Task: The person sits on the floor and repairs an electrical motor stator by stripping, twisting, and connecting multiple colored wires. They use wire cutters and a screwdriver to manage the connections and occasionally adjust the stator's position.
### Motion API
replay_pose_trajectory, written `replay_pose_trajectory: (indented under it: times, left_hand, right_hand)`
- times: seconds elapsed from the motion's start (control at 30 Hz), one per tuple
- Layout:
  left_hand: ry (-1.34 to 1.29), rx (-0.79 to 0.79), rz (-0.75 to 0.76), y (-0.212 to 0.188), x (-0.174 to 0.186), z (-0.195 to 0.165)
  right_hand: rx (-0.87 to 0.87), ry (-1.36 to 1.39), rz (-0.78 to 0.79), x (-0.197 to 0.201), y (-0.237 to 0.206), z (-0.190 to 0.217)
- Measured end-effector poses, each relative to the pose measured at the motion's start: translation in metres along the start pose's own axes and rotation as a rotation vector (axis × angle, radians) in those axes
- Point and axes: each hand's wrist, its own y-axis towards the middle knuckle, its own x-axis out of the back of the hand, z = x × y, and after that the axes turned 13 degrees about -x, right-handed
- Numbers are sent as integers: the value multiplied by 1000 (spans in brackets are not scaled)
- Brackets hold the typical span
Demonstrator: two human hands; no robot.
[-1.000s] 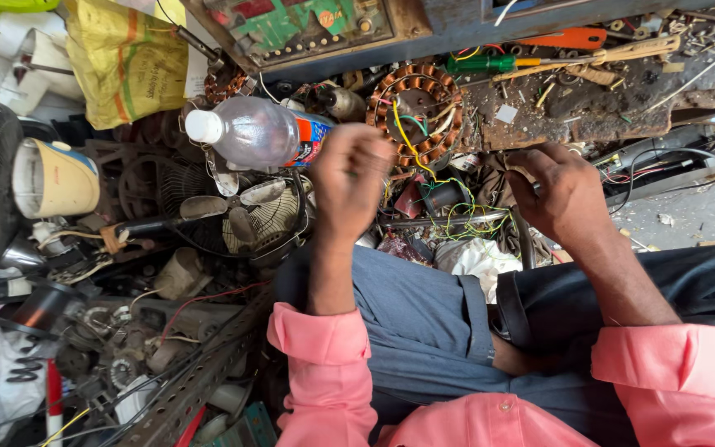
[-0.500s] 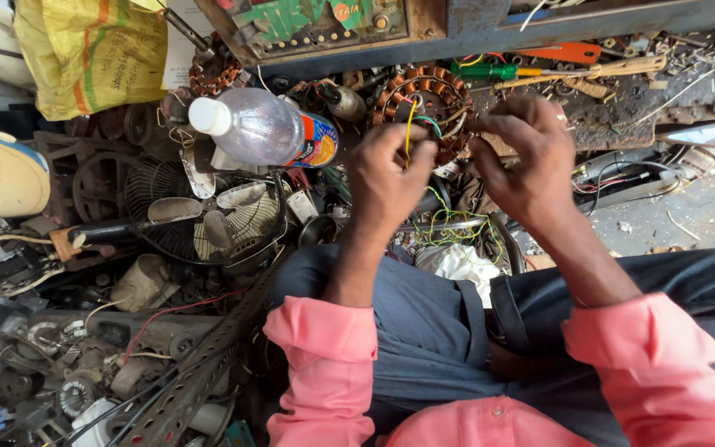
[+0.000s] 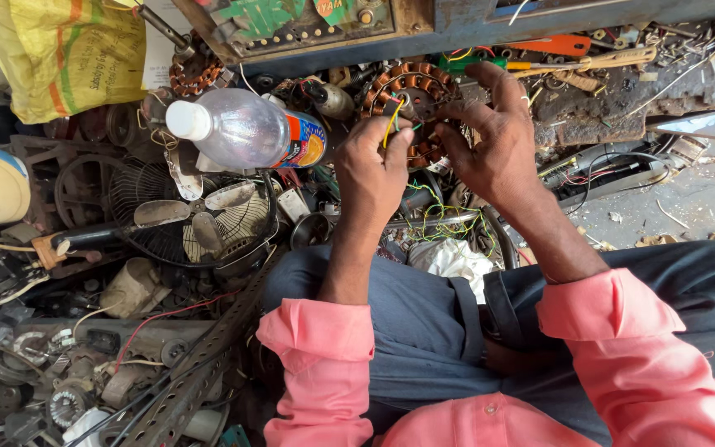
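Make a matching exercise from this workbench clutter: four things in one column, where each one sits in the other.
Things:
1. round copper-wound motor stator
2. clear plastic bottle with white cap
3. yellow woven sack
4. orange-handled tool

Places:
A. top left corner
B. on the upper right ledge
C. between both hands' fingers
D. lying on its side, left of the hands

Pairs: 1-C, 2-D, 3-A, 4-B

Coil ring [image 3: 414, 99] is showing copper-orange windings on a dark core. Thin wire [image 3: 390, 126] at the left hand [image 3: 371, 170] is reading yellow; loose wires [image 3: 448, 219] below are showing green. Shirt sleeves [image 3: 318, 356] are showing salmon pink, trousers [image 3: 411, 319] grey-blue. Bottle [image 3: 246, 128] is looking clear, with a white cap and an orange-and-blue label. Sack [image 3: 68, 54] is showing yellow with orange stripes.
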Motion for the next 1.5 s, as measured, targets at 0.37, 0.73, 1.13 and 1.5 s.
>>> replay_pose_trajectory:
  times: [0.37, 0.73, 1.13, 1.5]
  left_hand:
    - [-37, 44, 7, -3, 3, -5]
    - [20, -37, -12, -3, 7, 6]
    - [-109, 133, 16, -6, 15, 15]
    - [-247, 170, 27, -5, 23, 10]
  right_hand:
    - [22, -37, -47, -3, -5, 18]
    - [-91, -35, -45, -28, -10, 21]
    - [-62, -12, -17, -25, -6, 18]
    - [196, -102, -125, -23, -2, 36]
